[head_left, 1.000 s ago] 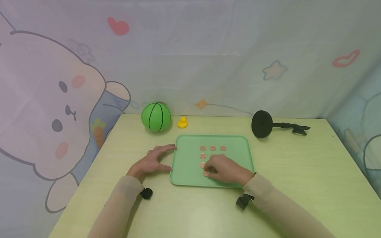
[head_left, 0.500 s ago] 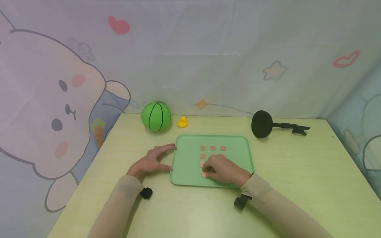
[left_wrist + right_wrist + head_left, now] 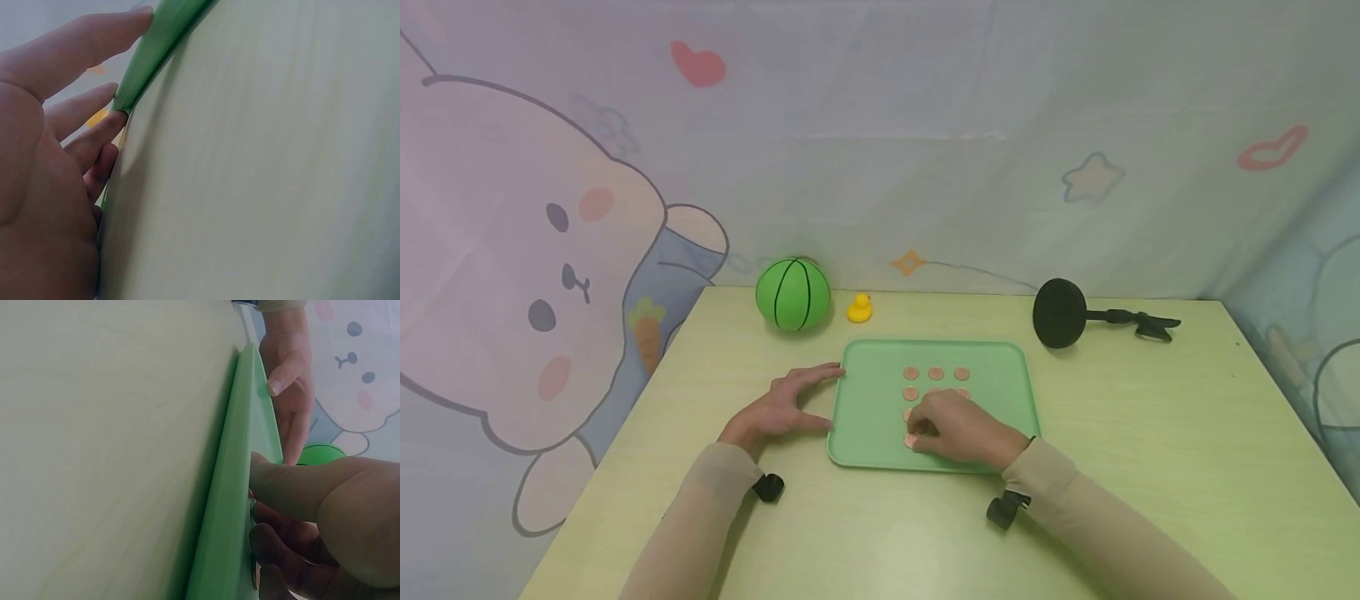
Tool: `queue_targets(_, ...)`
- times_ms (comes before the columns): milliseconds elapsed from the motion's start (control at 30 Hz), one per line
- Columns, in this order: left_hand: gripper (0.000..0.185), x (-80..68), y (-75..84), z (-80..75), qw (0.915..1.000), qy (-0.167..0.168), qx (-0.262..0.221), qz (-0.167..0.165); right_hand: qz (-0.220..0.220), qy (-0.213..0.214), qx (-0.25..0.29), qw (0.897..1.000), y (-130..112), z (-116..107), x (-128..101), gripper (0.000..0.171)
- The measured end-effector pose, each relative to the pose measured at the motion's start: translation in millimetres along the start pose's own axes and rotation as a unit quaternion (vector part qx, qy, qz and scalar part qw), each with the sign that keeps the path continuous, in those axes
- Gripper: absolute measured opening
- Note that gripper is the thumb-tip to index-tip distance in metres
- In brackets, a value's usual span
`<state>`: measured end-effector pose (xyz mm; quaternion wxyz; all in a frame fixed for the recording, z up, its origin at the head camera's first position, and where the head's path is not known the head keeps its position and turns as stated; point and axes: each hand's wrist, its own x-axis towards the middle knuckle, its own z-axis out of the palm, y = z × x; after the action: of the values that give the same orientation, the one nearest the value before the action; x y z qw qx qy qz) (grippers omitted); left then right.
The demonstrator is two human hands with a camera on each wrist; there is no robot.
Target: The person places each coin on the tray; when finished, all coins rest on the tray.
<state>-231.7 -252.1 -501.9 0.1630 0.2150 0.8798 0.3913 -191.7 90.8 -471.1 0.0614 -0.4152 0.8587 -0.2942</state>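
Observation:
On the green tray (image 3: 868,417) lie several copper-coloured coins, some in rows, such as a coin (image 3: 911,373) at the far end of the left column. My right hand (image 3: 967,429) is low over the tray's near half, thumb and fingers curled about a coin (image 3: 911,440) at the near end of that column. In the right wrist view this coin is mostly hidden by the thumb (image 3: 294,484) and fingers. The hand also covers part of the coin rows. My left hand (image 3: 781,408) touches the tray's left rim, thumb and fingers spread along it.
Behind the tray stand a green ball (image 3: 793,294) with black lines and a small yellow rubber duck (image 3: 860,308). A black stand (image 3: 1060,314) with a round base and a clip lies at the back right. A printed cloth (image 3: 880,167) hangs behind the table.
My right hand has slid slightly left, and the coin at its fingertips has shifted left with it, into line with the left column. My left hand stays at the tray's rim.

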Motion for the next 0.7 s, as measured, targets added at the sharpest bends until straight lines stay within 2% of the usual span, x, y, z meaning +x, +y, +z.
queue_targets(300, 0.086, -0.8, 2.4, 0.1, 1.0000, -0.001, -0.003, 0.002, -0.007, 0.005, -0.003, 1.000, -0.6, 0.4, 0.0, 0.032)
queue_targets(433, 0.086, -0.4, 3.0, 0.0, 1.0000, 0.000, -0.003, 0.002, 0.017, 0.014, -0.004, 1.000, 2.9, -3.2, -3.4, 0.027)
queue_targets(500, 0.086, -0.1, 3.0, 0.1, 1.0000, 0.001, -0.003, 0.001, 0.030, 0.026, -0.006, 0.999, 6.3, -6.9, -7.1, 0.018)
queue_targets(700, 0.086, 0.4, 0.6, 0.5, 1.0000, 0.002, -0.006, -0.006, 0.036, 0.064, -0.019, 0.997, 21.7, -21.5, -23.9, 0.005)
